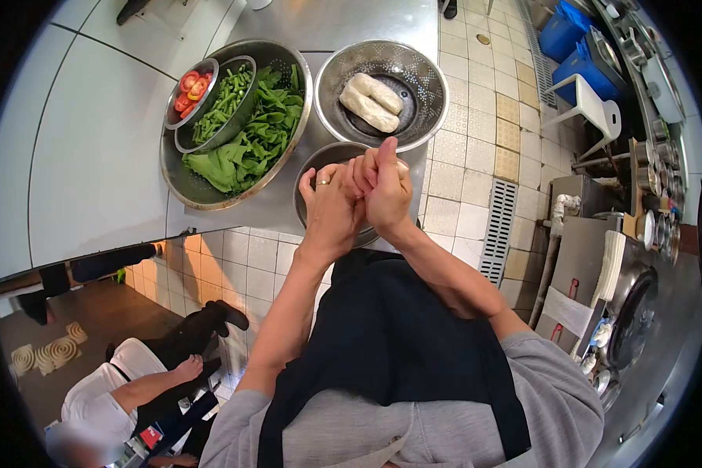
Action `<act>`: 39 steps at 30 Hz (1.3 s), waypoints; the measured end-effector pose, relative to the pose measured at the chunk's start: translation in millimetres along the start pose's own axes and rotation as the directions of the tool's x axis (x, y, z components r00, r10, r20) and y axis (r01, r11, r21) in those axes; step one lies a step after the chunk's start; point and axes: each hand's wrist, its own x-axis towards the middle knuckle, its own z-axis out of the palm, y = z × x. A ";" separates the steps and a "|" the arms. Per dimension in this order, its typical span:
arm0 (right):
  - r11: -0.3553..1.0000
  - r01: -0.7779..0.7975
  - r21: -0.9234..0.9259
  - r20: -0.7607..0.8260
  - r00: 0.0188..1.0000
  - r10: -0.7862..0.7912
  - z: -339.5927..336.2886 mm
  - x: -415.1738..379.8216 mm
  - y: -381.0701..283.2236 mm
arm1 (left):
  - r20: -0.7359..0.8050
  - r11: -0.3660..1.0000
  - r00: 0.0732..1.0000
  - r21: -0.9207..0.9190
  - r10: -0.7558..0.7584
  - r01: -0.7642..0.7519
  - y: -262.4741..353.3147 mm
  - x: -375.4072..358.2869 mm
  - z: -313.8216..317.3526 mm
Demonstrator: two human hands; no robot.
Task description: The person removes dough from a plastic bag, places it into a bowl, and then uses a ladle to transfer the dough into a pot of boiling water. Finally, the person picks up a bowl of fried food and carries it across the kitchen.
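Note:
My left hand (pixel 331 207) and my right hand (pixel 386 186) meet above a metal bowl (pixel 303 186) at the table's near edge. The fingers of both are curled and pressed together; whatever lies between them is hidden. A ring shows on my left hand. Just beyond them, a perforated metal colander (pixel 327 78) holds pale, log-shaped pieces (pixel 370 108). To the left, a large metal basin (pixel 307 86) contains leafy greens (pixel 246 152), a smaller bowl of cut green stalks (pixel 225 101) and a small bowl of sliced tomatoes (pixel 191 92).
At the lower left a person (pixel 105 402) sits, one hand resting on a leg. White stool (pixel 589 109) and blue bins (pixel 565 35) stand at the upper right. Stove and metal counter (pixel 671 327) line the right. A floor drain (pixel 499 226) runs beside the table.

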 end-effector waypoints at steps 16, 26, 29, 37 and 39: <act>0.982 -0.166 0.089 -0.180 0.967 0.179 13.3 -8.0 -10.4 | -0.127 0.996 0.992 0.084 0.002 0.009 3.4 -18.1 15.6; 0.969 -0.241 0.048 -0.079 0.966 0.244 20.1 5.3 -4.8 | -0.245 0.988 0.957 0.034 0.153 -0.150 -24.4 -13.3 18.6; 0.969 -0.242 0.057 -0.048 0.968 0.245 22.0 13.4 -5.4 | -0.268 0.990 0.959 -0.078 0.094 -0.118 -10.5 -7.3 2.9; 0.915 -0.317 0.251 -0.040 0.941 0.336 44.4 15.7 -42.1 | -0.386 0.984 0.921 -0.143 0.044 -0.107 -1.6 -2.7 4.1; 0.912 -0.321 0.254 -0.045 0.938 0.342 46.1 16.1 -47.6 | -0.309 0.994 0.949 -0.060 0.071 -0.094 -2.3 -2.4 -1.1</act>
